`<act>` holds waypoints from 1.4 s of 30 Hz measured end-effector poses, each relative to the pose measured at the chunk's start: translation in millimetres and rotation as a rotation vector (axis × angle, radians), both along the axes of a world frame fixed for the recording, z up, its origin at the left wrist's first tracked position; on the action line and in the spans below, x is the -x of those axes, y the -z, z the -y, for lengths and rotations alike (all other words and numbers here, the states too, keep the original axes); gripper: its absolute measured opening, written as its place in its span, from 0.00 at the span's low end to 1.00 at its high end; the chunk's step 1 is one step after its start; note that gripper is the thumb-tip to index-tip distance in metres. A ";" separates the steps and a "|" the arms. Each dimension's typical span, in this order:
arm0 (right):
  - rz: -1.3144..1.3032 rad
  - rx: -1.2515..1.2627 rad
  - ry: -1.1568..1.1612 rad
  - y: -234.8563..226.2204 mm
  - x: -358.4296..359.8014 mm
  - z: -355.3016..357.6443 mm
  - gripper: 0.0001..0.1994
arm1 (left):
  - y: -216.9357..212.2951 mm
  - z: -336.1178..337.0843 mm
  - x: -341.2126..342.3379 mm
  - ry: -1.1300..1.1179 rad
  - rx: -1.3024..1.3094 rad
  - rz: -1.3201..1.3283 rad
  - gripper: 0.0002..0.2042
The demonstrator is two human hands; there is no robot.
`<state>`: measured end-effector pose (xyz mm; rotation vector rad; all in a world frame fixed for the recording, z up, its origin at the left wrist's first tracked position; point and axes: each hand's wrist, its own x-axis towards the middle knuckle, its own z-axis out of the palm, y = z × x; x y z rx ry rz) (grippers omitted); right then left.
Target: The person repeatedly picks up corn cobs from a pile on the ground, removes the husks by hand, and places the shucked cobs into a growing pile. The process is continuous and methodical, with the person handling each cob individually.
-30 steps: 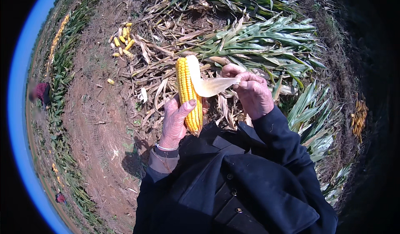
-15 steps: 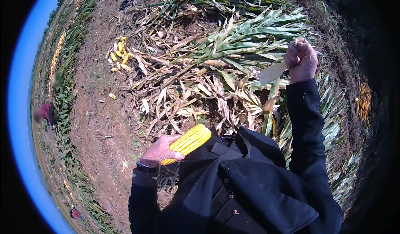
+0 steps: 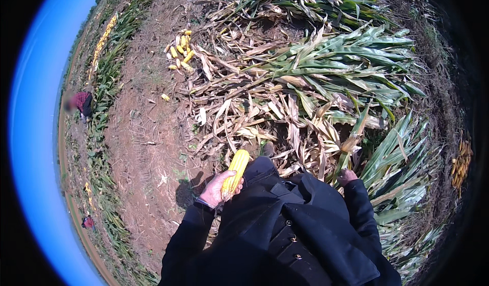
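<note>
My left hand (image 3: 214, 188) is closed round the lower part of a bare yellow ear of corn (image 3: 236, 171). The ear tilts up, its rounded end away from my palm, and no husk shows on it. Low by my right hip is my right hand (image 3: 347, 177), beside the leaf of a cut cornstalk (image 3: 342, 165). It looks small and foreshortened, with its fingers mostly hidden, so whether it holds anything does not show. Dry, opened husks (image 3: 351, 143) stand just beyond it.
Cut cornstalks (image 3: 326, 57) with green and dry leaves lie in front of me. Husked ears (image 3: 181, 50) are piled on bare soil at the far left, and more ears (image 3: 461, 164) lie at the right. A person (image 3: 81, 102) bends down in the field at the left.
My right hand has come down from its raised place at the right, and the pale husk piece it pinched is out of sight. The ear in my left hand now points more upright.
</note>
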<state>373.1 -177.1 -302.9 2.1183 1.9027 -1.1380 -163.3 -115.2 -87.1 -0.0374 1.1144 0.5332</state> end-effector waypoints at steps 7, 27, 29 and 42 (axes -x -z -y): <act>-0.007 0.377 0.106 66.1 29.3 54.3 0.20 | 69.2 -69.4 22.1 -0.019 0.259 0.292 0.21; -0.245 0.137 0.335 -35.7 236.2 -185.8 0.07 | 204.9 -350.6 116.3 0.274 0.034 -0.246 0.11; -0.105 0.141 0.313 -13.3 226.4 -162.5 0.08 | 235.9 -317.0 98.7 0.465 0.111 -0.121 0.11; -0.449 0.257 0.490 131.2 289.5 -142.9 0.08 | 520.5 -468.6 91.2 0.615 -0.203 -0.655 0.09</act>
